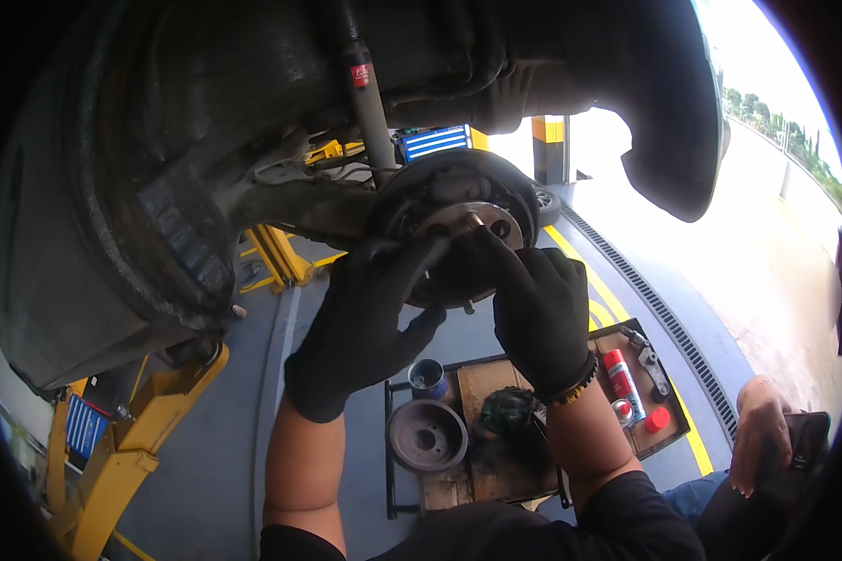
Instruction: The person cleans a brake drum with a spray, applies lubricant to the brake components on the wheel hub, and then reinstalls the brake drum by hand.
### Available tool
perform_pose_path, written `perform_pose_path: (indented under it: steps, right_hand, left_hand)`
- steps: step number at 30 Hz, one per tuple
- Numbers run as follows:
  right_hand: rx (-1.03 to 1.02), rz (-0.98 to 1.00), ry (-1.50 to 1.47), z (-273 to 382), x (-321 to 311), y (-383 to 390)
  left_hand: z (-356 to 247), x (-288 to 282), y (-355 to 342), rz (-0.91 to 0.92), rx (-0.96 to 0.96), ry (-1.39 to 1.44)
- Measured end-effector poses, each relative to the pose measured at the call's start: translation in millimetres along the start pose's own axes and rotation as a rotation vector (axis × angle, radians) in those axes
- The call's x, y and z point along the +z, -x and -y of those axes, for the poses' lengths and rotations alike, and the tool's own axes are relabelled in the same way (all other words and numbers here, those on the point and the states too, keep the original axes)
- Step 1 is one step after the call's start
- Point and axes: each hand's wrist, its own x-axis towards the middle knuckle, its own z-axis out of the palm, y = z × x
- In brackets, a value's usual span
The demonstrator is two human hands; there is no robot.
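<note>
Both my hands wear black gloves and are raised at a drum brake assembly (524, 187) on a lifted vehicle, its drum off. Its round metal hub flange (505, 222) with wheel studs faces me. My left hand (370, 313) reaches to the lower left of the hub, fingers stretched forward and thumb apart; its fingertips blend into the dark parts. My right hand (544, 313) is at the hub's right side, index finger against the flange beside a stud (475, 220). Its other fingers are curled, and whatever they may hold is hidden.
Below, a cart (390, 486) carries a brake drum (428, 436), a can (427, 376), a dark bundle (510, 409), a red spray can (619, 376) and a red cap (658, 420). A shock absorber (374, 122) stands behind. Yellow lift arm (112, 467) at left; another person's hand (762, 430) at right.
</note>
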Motion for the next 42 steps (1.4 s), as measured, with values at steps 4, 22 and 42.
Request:
perform_pose_path:
  steps: [4,22,42]
  right_hand:
    - [0.029,0.116,-0.209,15.3,-8.5,-2.7]
    - [0.026,0.027,0.332,47.3,30.6,-15.3]
    - [0.152,0.000,-0.046,43.3,20.2,-5.2]
  left_hand:
    - [14.7,33.6,17.5,-0.134,-0.123,0.001]
    - [75.4,36.8,-6.5,-0.361,0.375,0.041]
    - [83.2,36.6,-56.1,-0.520,0.666,0.216]
